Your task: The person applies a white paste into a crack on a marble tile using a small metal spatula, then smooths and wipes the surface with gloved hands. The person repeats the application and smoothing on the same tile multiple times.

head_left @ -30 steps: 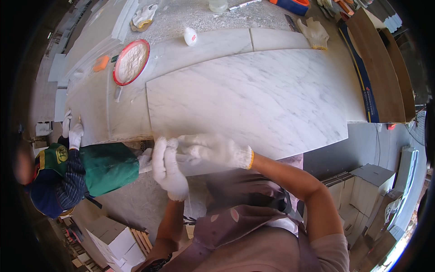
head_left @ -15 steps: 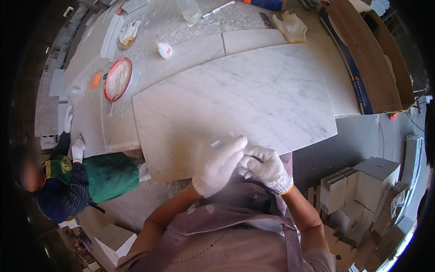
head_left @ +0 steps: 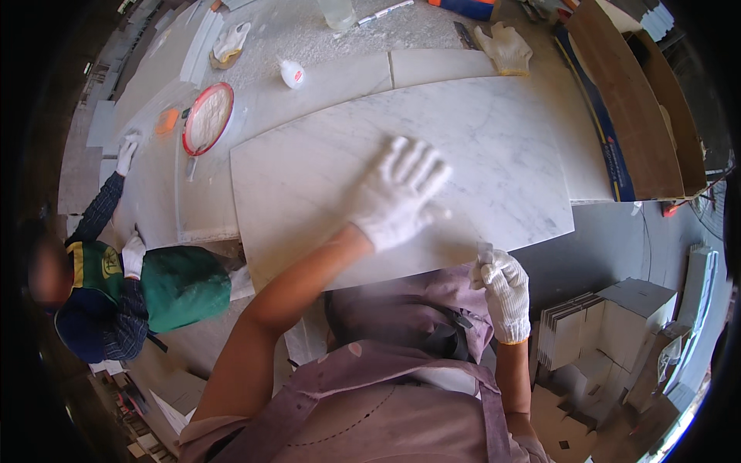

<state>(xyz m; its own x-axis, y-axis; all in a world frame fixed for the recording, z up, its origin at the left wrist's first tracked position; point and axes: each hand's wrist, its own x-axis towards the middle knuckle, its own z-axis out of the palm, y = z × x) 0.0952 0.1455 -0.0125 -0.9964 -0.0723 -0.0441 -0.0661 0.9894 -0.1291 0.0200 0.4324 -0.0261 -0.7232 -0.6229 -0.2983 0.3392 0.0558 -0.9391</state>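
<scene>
In front of me lies a large white marble slab [head_left: 502, 147] with grey veins, its near edge toward my body. My left hand [head_left: 401, 193], in a white knit glove, is spread with fingers apart over the middle of the slab; whether it presses on the surface or hovers is not clear. By the slab's near right edge, my gloved right hand [head_left: 508, 297] is closed, pinching a small thin greyish piece [head_left: 485, 251] that looks like a blade or scraper. The piece sticks up from the fingertips, and its lower part is hidden by them.
Beyond the slab stand a red-rimmed bowl of white paste [head_left: 208, 119], an orange block [head_left: 167, 120] and a small white bottle [head_left: 292, 73]. A spare glove [head_left: 505, 48] lies at the far edge. Cardboard boxes [head_left: 629, 116] flank the right. At left, a person in a green apron [head_left: 185, 285] works.
My hands have separated. The left has moved forward over the slab and spread its fingers; the right has moved right with the small piece. The co-worker's far hand has moved forward.
</scene>
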